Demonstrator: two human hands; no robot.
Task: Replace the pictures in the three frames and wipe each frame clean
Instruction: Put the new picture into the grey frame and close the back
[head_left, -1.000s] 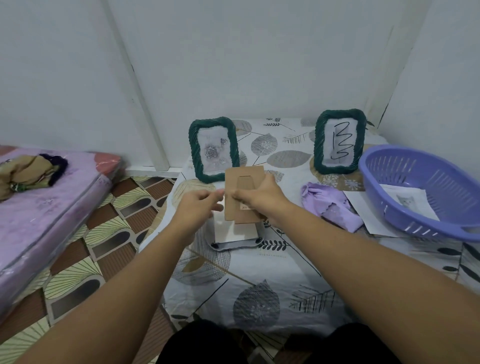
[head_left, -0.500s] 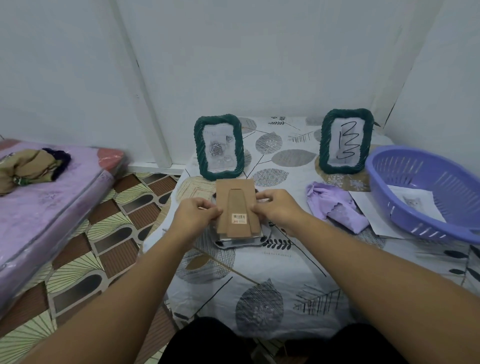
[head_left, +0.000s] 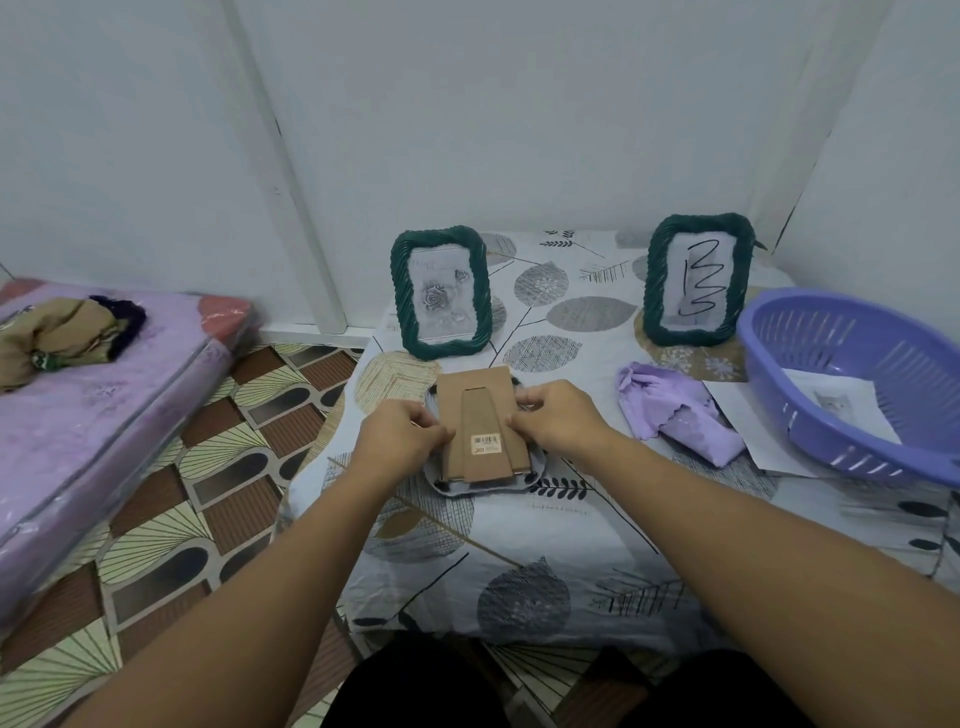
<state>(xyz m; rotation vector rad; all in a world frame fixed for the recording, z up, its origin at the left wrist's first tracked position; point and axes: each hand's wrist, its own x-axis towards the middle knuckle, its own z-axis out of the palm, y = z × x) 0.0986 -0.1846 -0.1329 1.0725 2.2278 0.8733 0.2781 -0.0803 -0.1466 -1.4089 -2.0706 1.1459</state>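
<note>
Both hands pinch the cardboard backing board (head_left: 480, 426) at mid-height: the left hand (head_left: 402, 434) on its left edge, the right hand (head_left: 553, 418) on its right. Between the grips runs the folded stand flap with a barcode sticker (head_left: 487, 445). Beneath the grips lies the face-down frame (head_left: 441, 480) on the table (head_left: 519, 545). The board looks light and thin, likely to flex, so edge holds suit it; any glazing below could be fragile.

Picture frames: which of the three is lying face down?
The frame under both hands, cardboard back up; the other two green frames stand upright.
</note>
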